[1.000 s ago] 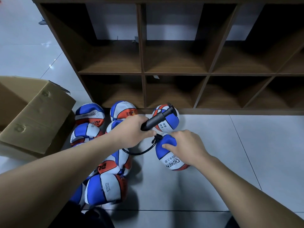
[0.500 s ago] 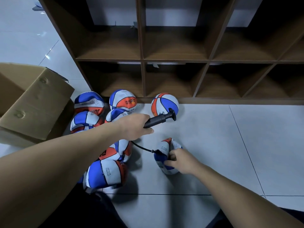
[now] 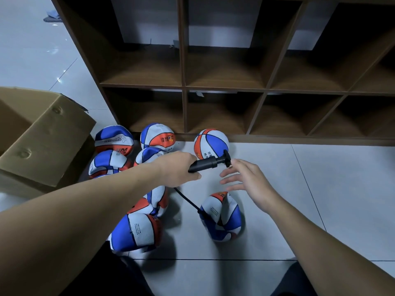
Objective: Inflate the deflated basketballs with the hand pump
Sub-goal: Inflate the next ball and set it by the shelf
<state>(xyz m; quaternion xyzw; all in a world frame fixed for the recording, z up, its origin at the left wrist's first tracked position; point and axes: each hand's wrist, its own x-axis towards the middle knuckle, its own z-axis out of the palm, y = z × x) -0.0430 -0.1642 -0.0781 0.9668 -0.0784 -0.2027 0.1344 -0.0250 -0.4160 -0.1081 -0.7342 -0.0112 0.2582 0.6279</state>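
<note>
Hand pump (image 3: 208, 163) held clear of the floor, barrel gripped by left hand (image 3: 178, 168); T-handle at its 2 o'clock end. Right hand (image 3: 249, 178), fingers spread and holding nothing, just beside the T-handle (contact not discernible). Hose (image 3: 188, 200) runs to a deflated basketball (image 3: 223, 218) at 6 o'clock. Bare floor tile (image 3: 310, 199) lies at 3 o'clock; shelf base edge (image 3: 299, 139) at 12; ball pile (image 3: 136, 189) at 9.

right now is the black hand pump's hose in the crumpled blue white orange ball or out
In: the hose runs from the pump into the sagging ball.
</note>
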